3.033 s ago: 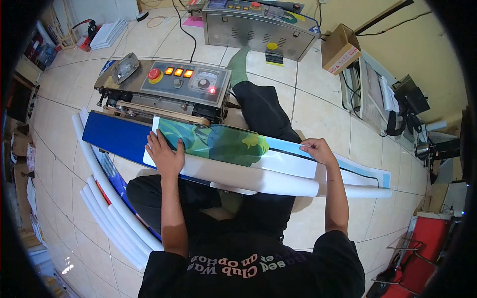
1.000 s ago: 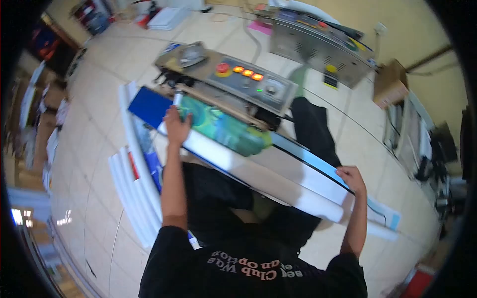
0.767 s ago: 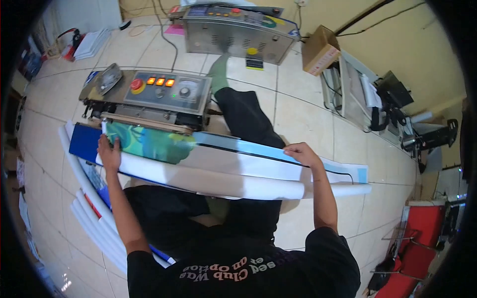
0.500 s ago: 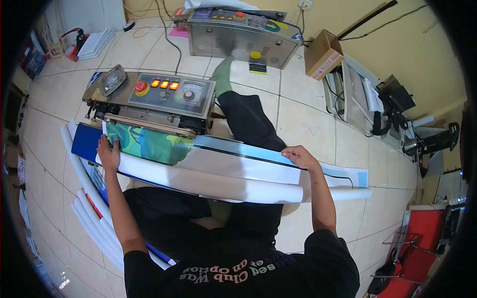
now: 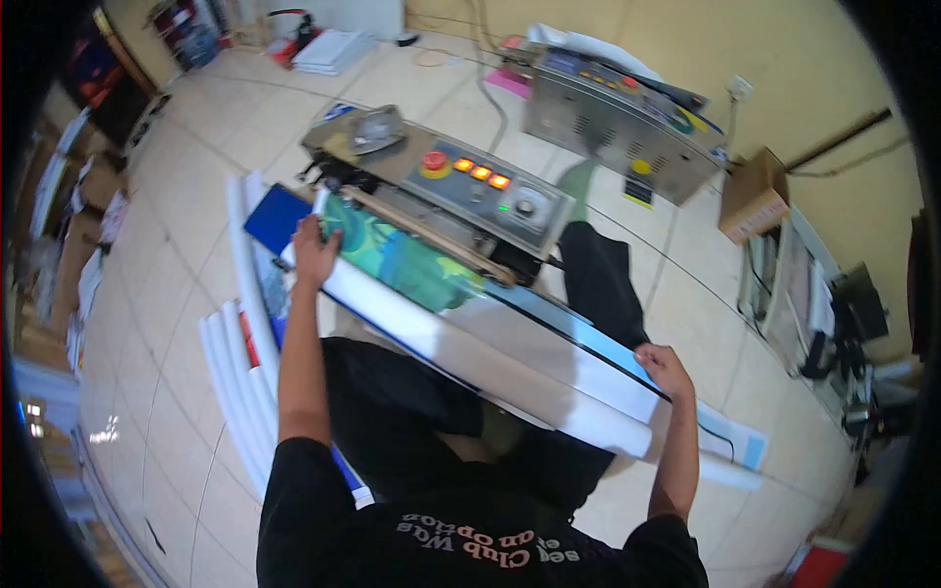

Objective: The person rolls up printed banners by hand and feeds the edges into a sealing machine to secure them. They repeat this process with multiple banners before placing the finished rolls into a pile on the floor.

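Observation:
A long printed sheet [image 5: 412, 263], green and blue at its left end, lies with its far edge along the band sealer [image 5: 461, 191]. Its near side forms a thick white roll [image 5: 470, 355] over my lap. My left hand [image 5: 316, 257] rests on the sheet's left end, fingers stretched out and thumb apart. At the far right edge, my right hand [image 5: 665, 370] is closed in a pinch on the sheet, beside a thin black line. On the sealer, a red stop button [image 5: 434, 164], several lit orange switches and a dial face up.
A second metal machine [image 5: 618, 122] stands behind on the tiled floor. Several white rolls [image 5: 230, 382] lie at my left. A cardboard box [image 5: 755, 196] and a shelf stand at the right. Stacked white sheets [image 5: 333, 51] sit at the back left.
The view has turned, so the whole scene appears shifted right and tilted clockwise. Both hands keep about the same places on the sheet.

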`<state>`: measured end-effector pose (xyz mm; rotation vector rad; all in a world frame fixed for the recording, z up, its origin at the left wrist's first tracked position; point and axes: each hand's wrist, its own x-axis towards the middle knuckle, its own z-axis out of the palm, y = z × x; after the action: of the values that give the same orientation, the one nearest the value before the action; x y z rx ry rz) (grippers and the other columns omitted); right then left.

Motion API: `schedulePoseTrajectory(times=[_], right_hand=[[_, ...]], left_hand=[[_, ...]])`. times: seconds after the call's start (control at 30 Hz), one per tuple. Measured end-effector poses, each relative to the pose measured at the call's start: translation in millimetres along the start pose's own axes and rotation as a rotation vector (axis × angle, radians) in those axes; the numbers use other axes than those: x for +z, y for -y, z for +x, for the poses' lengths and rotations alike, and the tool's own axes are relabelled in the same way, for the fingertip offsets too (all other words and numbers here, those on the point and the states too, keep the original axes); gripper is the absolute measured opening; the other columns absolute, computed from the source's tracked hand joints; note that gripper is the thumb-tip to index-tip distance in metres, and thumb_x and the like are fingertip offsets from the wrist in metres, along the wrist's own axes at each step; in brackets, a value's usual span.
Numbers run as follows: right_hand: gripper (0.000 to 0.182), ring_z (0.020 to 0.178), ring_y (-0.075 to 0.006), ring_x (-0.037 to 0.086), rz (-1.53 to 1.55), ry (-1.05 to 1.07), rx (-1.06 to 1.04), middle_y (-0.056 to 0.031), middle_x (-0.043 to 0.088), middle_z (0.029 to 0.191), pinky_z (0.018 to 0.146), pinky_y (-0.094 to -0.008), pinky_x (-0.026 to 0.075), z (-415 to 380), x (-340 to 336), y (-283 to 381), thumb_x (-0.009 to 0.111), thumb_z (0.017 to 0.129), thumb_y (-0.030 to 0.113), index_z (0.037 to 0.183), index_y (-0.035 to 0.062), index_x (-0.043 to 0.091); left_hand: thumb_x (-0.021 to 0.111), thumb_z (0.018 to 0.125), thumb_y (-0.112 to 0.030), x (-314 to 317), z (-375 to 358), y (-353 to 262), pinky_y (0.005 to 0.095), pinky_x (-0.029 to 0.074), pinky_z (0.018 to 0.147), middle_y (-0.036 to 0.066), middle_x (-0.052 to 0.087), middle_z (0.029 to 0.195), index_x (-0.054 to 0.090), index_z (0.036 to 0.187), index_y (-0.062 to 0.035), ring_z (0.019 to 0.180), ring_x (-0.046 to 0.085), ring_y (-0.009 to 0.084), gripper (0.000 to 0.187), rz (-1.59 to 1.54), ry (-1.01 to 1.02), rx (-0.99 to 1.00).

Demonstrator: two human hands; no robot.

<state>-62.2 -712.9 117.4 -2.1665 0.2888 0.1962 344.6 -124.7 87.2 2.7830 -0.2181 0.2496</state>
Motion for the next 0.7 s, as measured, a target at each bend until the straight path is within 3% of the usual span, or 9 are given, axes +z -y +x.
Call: schedulePoseTrajectory(times=[0.1, 0.2, 0.53, 0.63, 0.7], right_hand=[[0.021, 0.064, -0.0075, 0.042, -0.039, 0.044, 0.118, 0.0007, 0.048, 0.064, 0.058, -0.0272, 0.039, 4.2, -1.4, 11.0, 0.061, 0.094, 0.018, 0.083, 0.0003, 0.061], [0.021, 0.064, -0.0065, 0.042, 0.093, 0.02, 0.09, 0.004, 0.048, 0.065, 0.057, -0.026, 0.038, 6.9, 5.4, 9.9, 0.061, 0.095, 0.018, 0.084, -0.0003, 0.061], [0.021, 0.062, -0.006, 0.041, 0.077, 0.023, 0.147, 0.0058, 0.049, 0.065, 0.056, -0.0266, 0.038, 18.2, 13.0, 25.6, 0.063, 0.094, 0.018, 0.084, -0.0007, 0.063], [0.023, 0.061, -0.0068, 0.041, 0.047, 0.017, 0.163, 0.0033, 0.049, 0.062, 0.055, -0.0279, 0.038, 23.1, 17.3, 34.2, 0.063, 0.093, 0.02, 0.082, -0.0007, 0.063], [0.026, 0.06, -0.008, 0.041, -0.088, 0.039, 0.043, -0.0005, 0.049, 0.06, 0.055, -0.0291, 0.039, 25.7, 14.2, 34.8, 0.064, 0.092, 0.022, 0.08, -0.0008, 0.062]], left_hand=[[0.051, 0.091, -0.052, -0.7, 2.1, -3.5, 0.0481, 0.016, 0.117, 0.023, 0.037, 0.149, 0.037, 0.144, 0.0032, 0.143, 0.027, 0.037, 0.078, 0.024, -0.014, -0.039], [0.047, 0.092, -0.053, -8.6, 6.0, -6.9, 0.046, 0.014, 0.119, 0.016, 0.033, 0.153, 0.037, 0.145, 0.0008, 0.145, 0.023, 0.0319, 0.076, 0.038, 0.043, -0.088], [0.038, 0.097, -0.053, -14.1, 21.0, 10.7, 0.0462, 0.013, 0.119, 0.016, 0.034, 0.153, 0.037, 0.145, 0.0009, 0.145, 0.023, 0.0331, 0.072, -0.008, 0.06, -0.102], [0.037, 0.098, -0.052, -11.5, 25.5, 21.8, 0.0466, 0.013, 0.118, 0.018, 0.034, 0.152, 0.038, 0.144, 0.0011, 0.145, 0.023, 0.0336, 0.07, -0.05, 0.046, -0.092], [0.041, 0.098, -0.047, -13.1, 30.8, 28.7, 0.0469, 0.017, 0.116, 0.022, 0.042, 0.146, 0.044, 0.14, 0.0004, 0.141, 0.029, 0.0386, 0.064, -0.05, 0.019, -0.063]])
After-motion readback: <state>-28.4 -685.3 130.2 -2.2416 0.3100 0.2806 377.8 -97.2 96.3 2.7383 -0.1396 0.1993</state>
